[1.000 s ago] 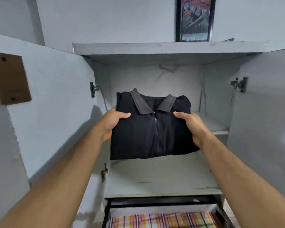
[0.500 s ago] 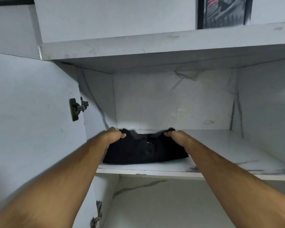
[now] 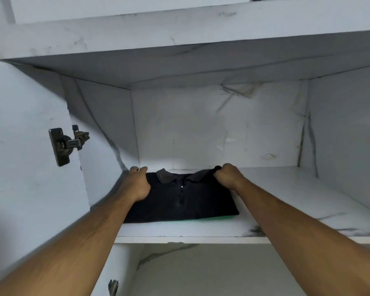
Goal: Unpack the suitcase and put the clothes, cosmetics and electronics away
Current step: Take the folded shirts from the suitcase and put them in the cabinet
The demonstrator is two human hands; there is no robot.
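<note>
Centre of frame, upper shelf: folded black shirt (image 3: 186,197) lies flat on the white marbled shelf (image 3: 286,199), collar toward the back wall, zip placket facing up.
Shirt position: left half of the shelf, close to the left side wall, front fold set back a little from the shelf's front edge.
Under the shirt: a thin green strip (image 3: 212,218) shows along the lower right fold; what it belongs to cannot be told.
Left hand (image 3: 137,184): on the shirt's upper left corner, fingers curled over the far edge, grasping the fabric.
Right hand (image 3: 228,176): on the shirt's upper right corner beside the collar, fingers clenched round a bunch of the cloth.
Forearms: both reach up from the lower corners of the frame and converge on the shirt.
Left of frame: open cabinet door (image 3: 26,157) with a dark metal hinge (image 3: 66,145) at mid-height.
Bottom of frame: a second hinge (image 3: 113,287) shows partly at the door's lower edge.
Top of frame: the cabinet's top panel (image 3: 179,28) spans the full width.
</note>
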